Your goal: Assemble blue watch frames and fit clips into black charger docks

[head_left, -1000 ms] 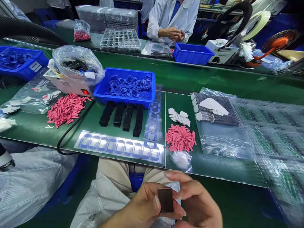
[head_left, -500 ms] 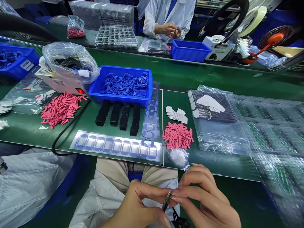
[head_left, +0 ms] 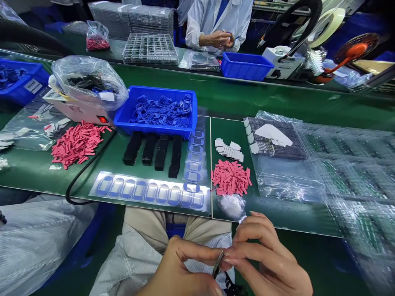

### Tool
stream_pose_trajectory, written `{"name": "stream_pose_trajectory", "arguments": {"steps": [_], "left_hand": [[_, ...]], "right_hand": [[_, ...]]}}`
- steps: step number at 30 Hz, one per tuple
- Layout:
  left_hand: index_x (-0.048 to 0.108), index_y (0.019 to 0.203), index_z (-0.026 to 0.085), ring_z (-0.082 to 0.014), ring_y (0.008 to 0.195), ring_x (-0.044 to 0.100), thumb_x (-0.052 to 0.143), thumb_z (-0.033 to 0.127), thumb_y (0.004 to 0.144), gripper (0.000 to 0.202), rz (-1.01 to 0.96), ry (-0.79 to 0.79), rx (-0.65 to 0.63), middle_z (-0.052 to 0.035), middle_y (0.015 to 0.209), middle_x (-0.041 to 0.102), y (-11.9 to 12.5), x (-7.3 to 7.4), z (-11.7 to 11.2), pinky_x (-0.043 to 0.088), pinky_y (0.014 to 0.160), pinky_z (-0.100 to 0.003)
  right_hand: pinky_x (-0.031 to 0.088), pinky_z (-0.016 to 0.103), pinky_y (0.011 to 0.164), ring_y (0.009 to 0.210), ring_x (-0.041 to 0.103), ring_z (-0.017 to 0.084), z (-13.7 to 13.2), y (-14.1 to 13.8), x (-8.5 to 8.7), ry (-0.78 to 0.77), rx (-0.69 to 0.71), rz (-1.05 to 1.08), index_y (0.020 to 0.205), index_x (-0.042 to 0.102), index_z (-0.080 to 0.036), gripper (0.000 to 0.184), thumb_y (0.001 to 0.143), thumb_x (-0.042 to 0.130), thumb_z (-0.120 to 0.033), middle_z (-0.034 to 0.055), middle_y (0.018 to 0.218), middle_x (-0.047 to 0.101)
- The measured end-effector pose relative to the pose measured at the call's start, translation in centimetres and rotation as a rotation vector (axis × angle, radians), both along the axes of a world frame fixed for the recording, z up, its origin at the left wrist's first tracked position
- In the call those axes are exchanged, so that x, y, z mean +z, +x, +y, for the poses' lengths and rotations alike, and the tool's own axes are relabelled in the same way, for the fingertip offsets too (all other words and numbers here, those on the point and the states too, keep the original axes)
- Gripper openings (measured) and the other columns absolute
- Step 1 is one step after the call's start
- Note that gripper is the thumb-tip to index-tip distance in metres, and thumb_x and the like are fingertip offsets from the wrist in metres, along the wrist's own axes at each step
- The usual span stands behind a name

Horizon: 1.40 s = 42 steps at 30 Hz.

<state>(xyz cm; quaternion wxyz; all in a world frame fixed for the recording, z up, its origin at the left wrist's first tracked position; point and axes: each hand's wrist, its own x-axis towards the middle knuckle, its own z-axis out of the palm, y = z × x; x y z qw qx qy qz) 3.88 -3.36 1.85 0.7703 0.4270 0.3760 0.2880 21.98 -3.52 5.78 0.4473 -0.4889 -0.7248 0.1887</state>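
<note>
Above my lap, just in front of the bench edge, my left hand (head_left: 188,267) pinches a small thin dark piece (head_left: 217,265), seen nearly edge-on, between thumb and index finger. The fingertips of my right hand (head_left: 268,257) press together at the upper end of that piece; whether they hold something small of their own is hidden. Below the hands hangs a black object (head_left: 233,285), partly covered. Closest on the bench are a crumpled clear bag (head_left: 233,206), a heap of pink strips (head_left: 231,177) and several white pieces (head_left: 228,150).
A blue bin (head_left: 156,127) of blue frames stands mid-bench behind several black stacks (head_left: 175,156). A sheet of oval film stickers (head_left: 151,193) lies along the front edge. To the right are packed dark parts (head_left: 277,142) and clear trays (head_left: 348,176). Across the bench sits a co-worker (head_left: 219,24).
Both hands keep almost the same place and grip. The thin piece has tilted slightly, and the view has shifted a little.
</note>
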Motion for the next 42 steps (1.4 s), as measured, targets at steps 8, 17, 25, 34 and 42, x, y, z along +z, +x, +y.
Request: {"name": "stream_pose_trajectory", "arguments": {"steps": [8,17,25,34,42], "left_hand": [[0.074,0.091,0.026,-0.0257,0.075,0.068,0.079,0.032,0.056,0.036,0.068,0.107,0.008,-0.0031,0.076,0.076,0.1,0.9,0.5,0.051,0.07,-0.03],[0.076,0.077,0.024,-0.027,0.078,0.07,0.084,0.038,0.045,0.036,-0.006,-0.114,0.271,-0.006,0.078,0.075,1.8,0.5,0.7,0.055,0.075,-0.034],[0.075,0.08,0.022,-0.0247,0.078,0.071,0.084,0.035,0.046,0.038,-0.052,-0.097,0.398,-0.0075,0.078,0.075,1.9,0.1,2.2,0.056,0.073,-0.029],[0.074,0.085,0.024,-0.0207,0.075,0.07,0.084,0.032,0.049,0.038,-0.075,-0.042,0.35,-0.003,0.073,0.076,1.3,1.1,2.3,0.054,0.073,-0.026],[0.064,0.108,0.017,-0.0239,0.076,0.068,0.066,0.065,0.054,0.072,-0.33,-0.24,-0.201,-0.0033,0.07,0.069,1.6,0.6,2.6,0.053,0.072,-0.033]], "right_hand": [[0.037,0.039,0.082,0.067,0.052,0.016,-0.1,-0.3,-0.8,-0.043,0.01,0.039,0.075,0.059,-0.024,0.011,0.081,0.059,-0.015,-0.001,0.067,0.053],[0.029,0.04,0.087,0.069,0.05,0.017,-2.2,-0.7,-3.0,0.127,-0.198,-0.1,0.074,0.051,-0.021,0.011,0.075,0.05,-0.01,-0.0001,0.069,0.052],[0.034,0.036,0.072,0.079,0.053,0.023,0.2,1.9,-8.6,-0.018,-0.606,-0.356,0.076,0.055,-0.018,0.017,0.083,0.054,-0.034,0.0057,0.079,0.06],[0.04,0.039,0.078,0.098,0.058,0.026,-0.8,1.6,-7.0,0.18,-0.423,-0.539,0.106,0.063,-0.024,0.031,0.076,0.065,-0.015,0.0029,0.097,0.07],[0.052,0.037,0.084,0.107,0.057,0.022,1.9,0.8,0.2,-0.169,0.432,0.138,0.115,0.056,-0.031,0.029,0.087,0.05,-0.039,0.0036,0.108,0.065]]}}
